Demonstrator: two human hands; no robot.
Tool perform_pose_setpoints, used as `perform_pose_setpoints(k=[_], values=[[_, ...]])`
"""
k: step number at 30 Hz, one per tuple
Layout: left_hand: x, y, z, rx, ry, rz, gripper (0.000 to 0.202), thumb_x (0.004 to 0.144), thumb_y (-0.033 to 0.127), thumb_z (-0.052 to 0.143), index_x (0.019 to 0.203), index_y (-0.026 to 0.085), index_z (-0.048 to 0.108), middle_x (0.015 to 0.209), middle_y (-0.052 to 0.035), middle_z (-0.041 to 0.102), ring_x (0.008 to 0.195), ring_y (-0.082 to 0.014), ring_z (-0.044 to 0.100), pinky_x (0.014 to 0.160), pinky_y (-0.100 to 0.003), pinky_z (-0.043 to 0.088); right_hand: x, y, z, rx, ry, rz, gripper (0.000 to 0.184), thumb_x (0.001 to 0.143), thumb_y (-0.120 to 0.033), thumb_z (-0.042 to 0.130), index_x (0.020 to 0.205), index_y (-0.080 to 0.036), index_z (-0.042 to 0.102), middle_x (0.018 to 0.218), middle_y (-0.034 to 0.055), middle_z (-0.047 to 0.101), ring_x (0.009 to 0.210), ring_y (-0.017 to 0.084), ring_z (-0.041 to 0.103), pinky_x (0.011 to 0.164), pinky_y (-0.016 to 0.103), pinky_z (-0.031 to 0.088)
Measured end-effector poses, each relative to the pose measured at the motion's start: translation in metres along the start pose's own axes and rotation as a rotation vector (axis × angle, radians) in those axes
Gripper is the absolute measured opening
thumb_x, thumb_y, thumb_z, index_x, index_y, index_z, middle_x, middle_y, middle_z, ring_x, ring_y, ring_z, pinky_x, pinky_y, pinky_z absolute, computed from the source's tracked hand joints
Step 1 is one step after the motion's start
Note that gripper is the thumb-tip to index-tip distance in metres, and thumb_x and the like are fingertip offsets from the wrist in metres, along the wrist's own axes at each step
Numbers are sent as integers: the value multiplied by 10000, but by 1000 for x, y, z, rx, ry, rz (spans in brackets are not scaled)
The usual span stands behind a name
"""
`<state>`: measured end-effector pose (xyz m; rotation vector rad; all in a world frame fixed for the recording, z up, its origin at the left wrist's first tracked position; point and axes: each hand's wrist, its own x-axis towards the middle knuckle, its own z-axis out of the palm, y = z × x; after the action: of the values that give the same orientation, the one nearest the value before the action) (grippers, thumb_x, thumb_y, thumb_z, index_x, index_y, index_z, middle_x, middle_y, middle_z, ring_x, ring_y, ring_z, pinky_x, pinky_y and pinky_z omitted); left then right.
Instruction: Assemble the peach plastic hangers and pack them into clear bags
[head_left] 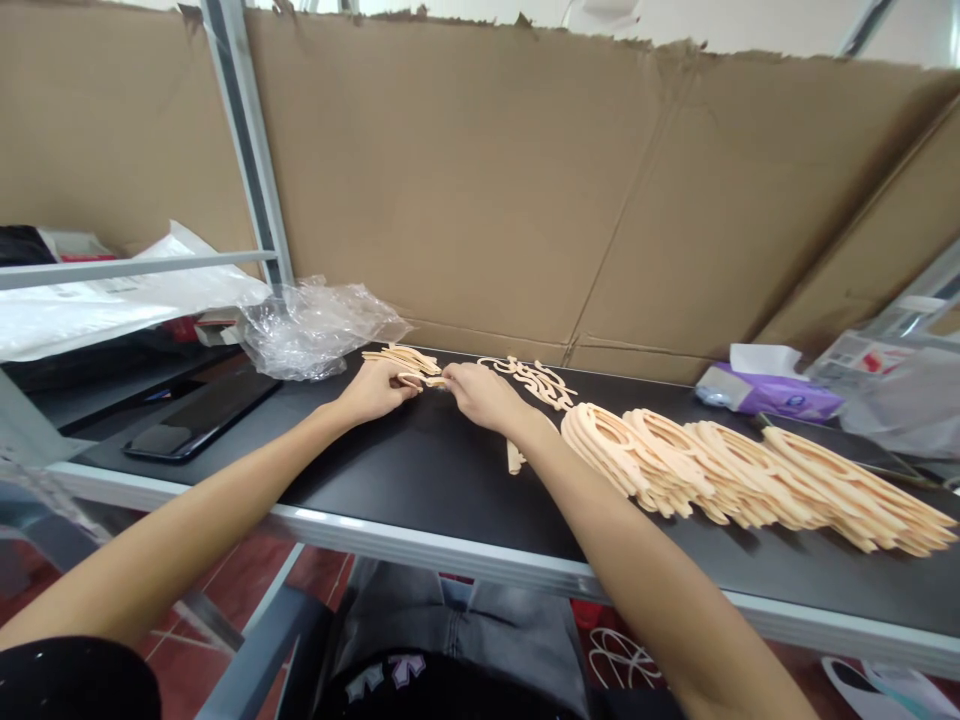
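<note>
My left hand (373,390) and my right hand (480,395) meet near the far middle of the black table (405,470). Both are closed in a pinch on one small pale wooden piece (429,381) held between them. Just behind the hands lies a small pile of flat wooden strips (401,357). Right of my right hand lie curly wooden cut-outs (536,380). A long overlapping row of wooden ring-shaped frames (750,470) stretches to the right edge. One short wooden stick (514,458) lies under my right wrist.
A crumpled clear plastic bag (319,325) sits at the table's back left. A dark phone or tablet (199,415) lies at the left. A purple tissue pack (765,390) is at the back right. Cardboard sheets (487,180) wall off the back. A metal shelf post (251,150) stands left.
</note>
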<state>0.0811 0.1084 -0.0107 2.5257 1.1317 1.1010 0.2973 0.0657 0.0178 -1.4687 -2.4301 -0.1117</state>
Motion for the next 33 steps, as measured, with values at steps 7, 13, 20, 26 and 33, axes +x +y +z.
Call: perform_pose_setpoints(k=[7, 13, 20, 26, 33], values=[[0, 6, 3, -71, 72, -21, 151, 800, 231, 686, 895, 206, 800, 888, -19, 803, 814, -203, 734, 781, -303, 548, -2, -1, -8, -27, -33, 57, 345, 1031, -312, 386, 1135, -261, 711, 1121, 88, 727, 1046, 239, 670, 848, 316, 448], [-2, 7, 3, -58, 54, 20, 123, 795, 244, 684, 822, 199, 794, 792, -25, 789, 797, -219, 729, 746, -302, 540, -3, -5, -9, -36, -92, 103, 356, 1002, -296, 388, 1078, -271, 735, 1133, 84, 748, 1056, 259, 687, 818, 327, 465], [-2, 6, 4, -28, 76, 32, 119, 777, 231, 673, 794, 199, 786, 824, -28, 791, 810, -219, 727, 748, -296, 540, -4, -6, -10, -54, -87, 119, 379, 1007, -312, 370, 1081, -269, 740, 1125, 93, 749, 1052, 266, 690, 823, 336, 473], [-3, 3, 6, -11, 63, 41, 138, 768, 244, 665, 818, 195, 784, 810, -19, 787, 719, -188, 706, 675, -267, 525, -4, -8, -9, -67, -92, 109, 384, 1005, -316, 368, 1056, -265, 745, 1109, 93, 752, 1027, 266, 697, 811, 340, 477], [-4, 8, 5, -29, 47, 76, 132, 773, 270, 681, 803, 190, 782, 801, -31, 789, 716, -192, 708, 644, -265, 508, -6, -8, -7, -70, -77, 86, 369, 1002, -292, 392, 1077, -267, 752, 1129, 91, 754, 1044, 267, 694, 809, 336, 477]])
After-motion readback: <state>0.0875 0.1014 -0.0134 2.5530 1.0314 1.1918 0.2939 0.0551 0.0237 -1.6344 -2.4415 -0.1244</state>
